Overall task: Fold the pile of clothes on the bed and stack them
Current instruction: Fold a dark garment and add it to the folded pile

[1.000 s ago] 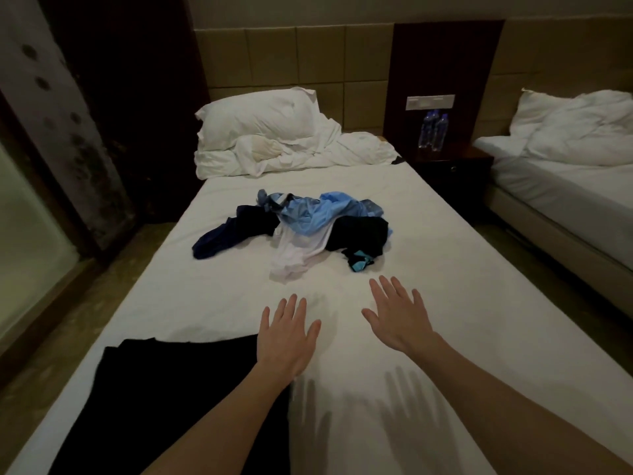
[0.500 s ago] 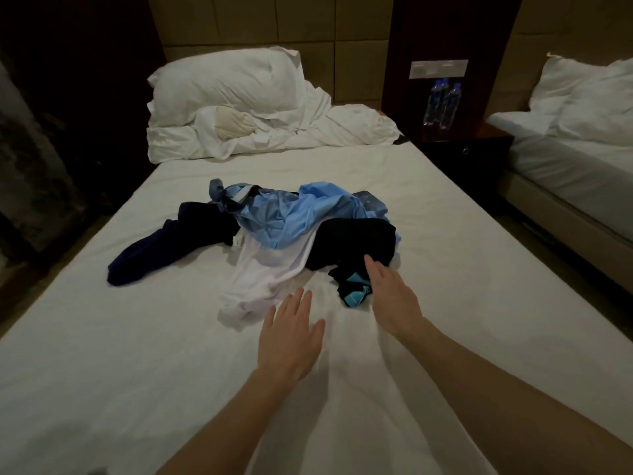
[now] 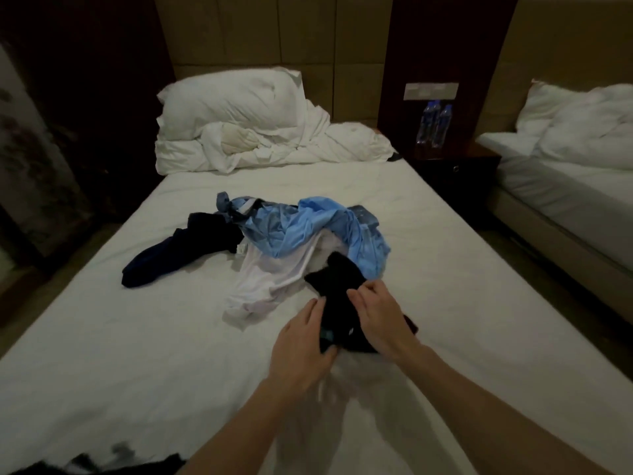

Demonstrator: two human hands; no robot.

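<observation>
A loose pile of clothes lies in the middle of the white bed [image 3: 102, 354]: a light blue shirt [image 3: 308, 231], a white garment [image 3: 270, 286] under it, and a dark navy piece [image 3: 171, 255] stretching left. A black garment [image 3: 337, 282] with a teal patch is pulled toward me off the pile's right side. My left hand [image 3: 301, 351] grips its near left edge and my right hand [image 3: 380, 317] pinches its top. The edge of a folded black garment [image 3: 102, 464] shows at the bottom left.
A white pillow [image 3: 233, 101] and crumpled duvet [image 3: 274, 149] sit at the bed's head. A dark nightstand [image 3: 455, 169] with two water bottles [image 3: 433, 125] stands to the right, then a second bed [image 3: 565, 193]. Floor runs along both sides.
Both hands reached forward from the bare sheet to the pile, took hold of the black garment and drew it toward me. The view tilted up and forward.
</observation>
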